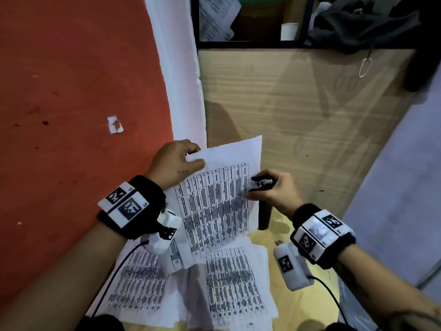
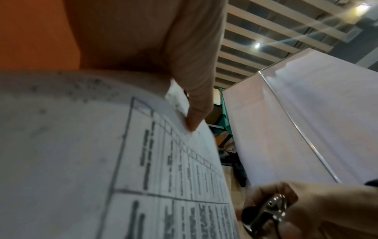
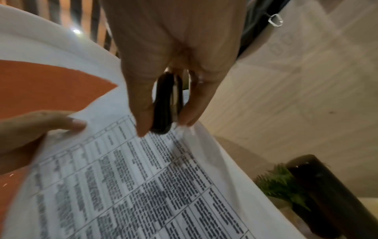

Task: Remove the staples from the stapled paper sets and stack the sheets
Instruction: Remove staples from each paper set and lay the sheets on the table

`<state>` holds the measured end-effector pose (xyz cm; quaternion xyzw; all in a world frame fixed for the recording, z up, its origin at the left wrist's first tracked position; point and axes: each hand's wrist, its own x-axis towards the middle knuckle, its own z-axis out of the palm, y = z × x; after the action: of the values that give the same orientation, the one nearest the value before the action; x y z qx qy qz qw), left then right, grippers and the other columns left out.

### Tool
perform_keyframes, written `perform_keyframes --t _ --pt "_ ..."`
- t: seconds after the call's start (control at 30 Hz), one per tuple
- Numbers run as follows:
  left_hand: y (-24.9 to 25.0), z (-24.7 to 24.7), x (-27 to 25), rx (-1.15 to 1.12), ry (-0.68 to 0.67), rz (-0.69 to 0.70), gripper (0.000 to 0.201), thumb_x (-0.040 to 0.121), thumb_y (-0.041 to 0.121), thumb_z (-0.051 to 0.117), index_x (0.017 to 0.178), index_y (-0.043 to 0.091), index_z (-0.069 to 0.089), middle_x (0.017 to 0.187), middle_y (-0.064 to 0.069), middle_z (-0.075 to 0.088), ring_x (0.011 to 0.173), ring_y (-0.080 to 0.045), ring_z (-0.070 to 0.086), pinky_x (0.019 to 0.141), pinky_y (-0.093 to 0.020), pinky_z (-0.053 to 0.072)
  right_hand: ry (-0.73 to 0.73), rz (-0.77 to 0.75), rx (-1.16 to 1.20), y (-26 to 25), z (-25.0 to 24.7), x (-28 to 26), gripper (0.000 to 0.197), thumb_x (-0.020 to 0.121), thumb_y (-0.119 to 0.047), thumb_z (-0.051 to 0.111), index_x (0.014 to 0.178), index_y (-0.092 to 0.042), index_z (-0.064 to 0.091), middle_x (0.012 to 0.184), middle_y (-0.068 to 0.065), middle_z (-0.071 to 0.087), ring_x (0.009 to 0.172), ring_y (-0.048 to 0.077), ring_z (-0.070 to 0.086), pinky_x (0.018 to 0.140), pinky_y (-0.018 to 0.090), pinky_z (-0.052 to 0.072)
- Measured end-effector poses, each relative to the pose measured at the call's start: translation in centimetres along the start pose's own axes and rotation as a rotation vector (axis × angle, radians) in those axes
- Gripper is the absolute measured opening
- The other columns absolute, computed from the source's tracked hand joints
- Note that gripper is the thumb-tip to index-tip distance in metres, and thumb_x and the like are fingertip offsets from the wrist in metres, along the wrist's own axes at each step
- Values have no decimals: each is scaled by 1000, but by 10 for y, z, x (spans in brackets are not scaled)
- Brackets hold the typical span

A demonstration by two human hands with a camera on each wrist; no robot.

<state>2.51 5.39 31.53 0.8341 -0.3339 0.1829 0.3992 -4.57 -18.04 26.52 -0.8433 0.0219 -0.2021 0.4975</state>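
A printed paper set [image 1: 219, 201] with a table of dark text is held up in the air. My left hand [image 1: 176, 161] pinches its top left corner between thumb and fingers [image 2: 194, 119]. My right hand [image 1: 272, 189] grips a black and metal staple remover [image 1: 262, 183] at the sheet's right edge [image 3: 167, 103]. Whether a staple is in the paper cannot be made out. Below lie loose printed sheets [image 1: 229, 283], spread in an untidy pile on the floor.
A light wooden cabinet side [image 1: 298, 111] stands ahead, with a dark leg [image 1: 263, 216] by my right hand. An orange wall [image 1: 71, 91] with a white strip is at left. A dark cloth and a metal clip [image 1: 365, 65] hang at top right.
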Motion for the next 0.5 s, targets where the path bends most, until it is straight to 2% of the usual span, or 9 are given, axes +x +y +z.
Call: perform_keyframes --t 0.07,0.1,0.13,0.2,0.23,0.3,0.4,0.43,0.5 --pt "-5 -2 2 -62 -56 -13 41 60 53 53 75 18 67 76 2 59 76 -22 60 72 -34 46 -87 46 97 7 0 4 41 37 -26 91 74 -28 73 109 4 60 103 19 60 90 34 51" --pt "-6 -3 2 -82 -95 -15 34 61 52 55 73 22 65 77 6 59 74 -11 59 71 -28 45 -144 69 156 7 -1 4 43 37 -21 91 76 -26 74 119 4 55 112 17 55 93 35 49" --pt "-7 -4 2 -99 -140 -14 27 62 51 58 71 26 63 77 8 59 70 0 57 70 -23 43 -210 98 224 6 -2 3 45 39 -13 91 80 -22 74 122 4 54 113 14 55 87 31 52" --pt "-8 -4 2 -138 -218 -8 12 69 39 65 71 28 61 76 8 59 67 6 56 64 -10 40 -365 154 351 5 -5 2 52 41 -1 87 89 -12 70 110 6 64 93 13 65 66 19 52" --pt "-8 -4 2 -151 -236 -2 7 72 33 65 72 27 62 75 9 60 68 7 56 64 -9 40 -423 175 401 5 -6 1 49 45 2 81 91 -9 68 101 6 70 84 12 68 61 17 51" --pt "-9 -2 2 -163 -239 14 5 72 31 65 73 27 62 75 9 60 69 6 56 64 -9 40 -463 190 475 4 -5 1 41 51 4 73 89 -9 67 91 4 73 79 13 69 61 17 52" --pt "-13 -5 3 -186 -208 12 16 66 40 71 69 27 62 70 10 60 65 5 55 62 -10 39 -436 177 500 5 -6 3 37 49 5 73 82 -12 69 88 5 74 79 16 70 68 22 56" --pt "-16 -9 4 -176 -202 3 22 63 44 72 67 25 63 66 11 61 62 3 54 60 -13 39 -430 172 507 4 -9 4 39 48 4 74 83 -12 69 87 5 74 77 16 70 69 22 57" --pt "-33 -24 2 -92 -210 -25 42 55 55 71 66 14 68 61 5 63 58 -2 52 57 -24 40 -407 169 534 4 -20 4 51 39 2 81 87 -9 68 83 5 74 70 15 70 63 20 56"
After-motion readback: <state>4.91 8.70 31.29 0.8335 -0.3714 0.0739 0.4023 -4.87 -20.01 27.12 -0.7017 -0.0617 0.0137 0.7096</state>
